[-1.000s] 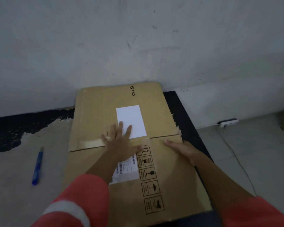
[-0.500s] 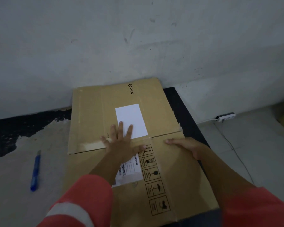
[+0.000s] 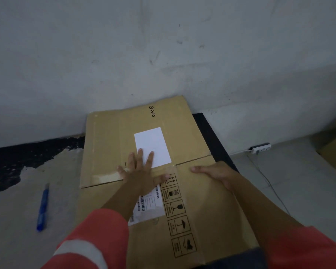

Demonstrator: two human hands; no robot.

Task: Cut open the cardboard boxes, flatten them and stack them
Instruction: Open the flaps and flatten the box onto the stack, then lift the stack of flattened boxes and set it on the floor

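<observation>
Wall [image 3: 163,55], grey and scuffed, is filling the upper half of the view, with a pale floor [image 3: 12,220] running up to it. Lying flat on the floor against the foot of the wall is a flattened cardboard box [image 3: 109,144], partly covering a black mat [image 3: 211,136] that is showing along its right side. The person, in orange sleeves [image 3: 93,239], is leaning over the box. The left hand [image 3: 140,173] is pressing down near the crease across the middle, palm flat and fingers spread wide, gripping nothing; its fingertips are touching the lower edge of a white label [image 3: 153,144]. The right hand [image 3: 217,175] is resting palm down at the box's right edge, thumb pointing inward. Its fingers seem to be going over that edge, but whether they are curling under it cannot be told. A shipping sticker [image 3: 151,206] is peeking out beside the left forearm. A blue cutter [image 3: 42,208] is lying on the floor well to the left, and a power strip [image 3: 260,148] is sitting by the wall at right.
</observation>
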